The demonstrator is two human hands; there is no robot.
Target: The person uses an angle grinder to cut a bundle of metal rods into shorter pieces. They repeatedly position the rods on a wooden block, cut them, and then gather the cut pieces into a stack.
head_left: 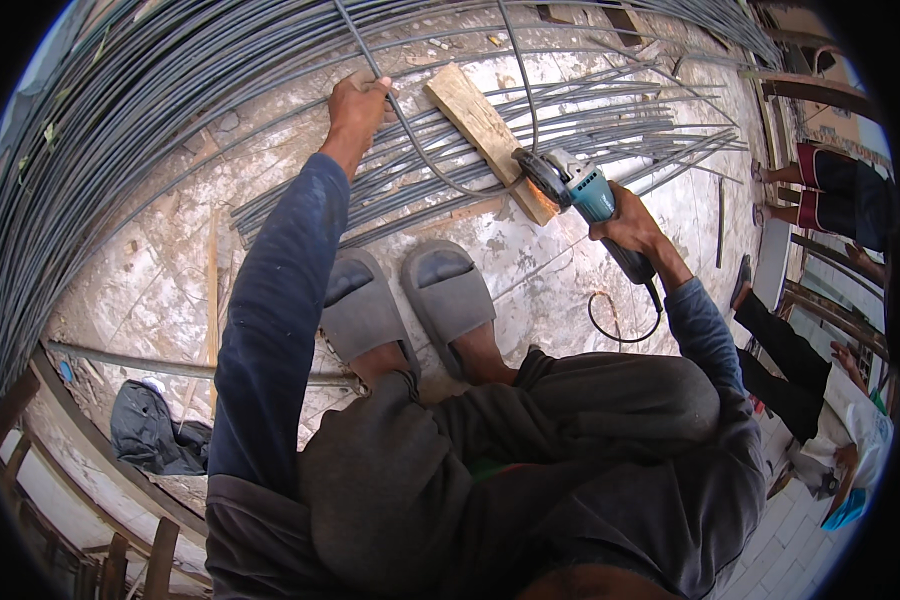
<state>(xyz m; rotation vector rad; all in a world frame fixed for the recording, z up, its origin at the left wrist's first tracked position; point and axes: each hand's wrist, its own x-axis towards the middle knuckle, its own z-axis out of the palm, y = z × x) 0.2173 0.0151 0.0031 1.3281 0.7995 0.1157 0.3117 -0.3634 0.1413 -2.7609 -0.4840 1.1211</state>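
My left hand (360, 108) is closed around a long, thin steel rod (422, 152), which curves in a loop down to a wooden plank (480, 125). In my right hand (630, 222) is a teal and black angle grinder (592, 192). Its guarded disc end (538, 172) sits over the plank's near end, where the rod meets it. An orange glow shows on the wood beside the disc. The exact contact between disc and rod is hidden by the grinder head. From the grinder's rear a black cord (625, 340) loops onto the floor.
Cut steel rods (610, 125) lie under and around the plank. A large bundle of long rods (90, 140) curves along the left and far side. My sandals (365, 310) are close to the rods. A dark cloth (155, 430) lies at left; other people (790, 370) are at right.
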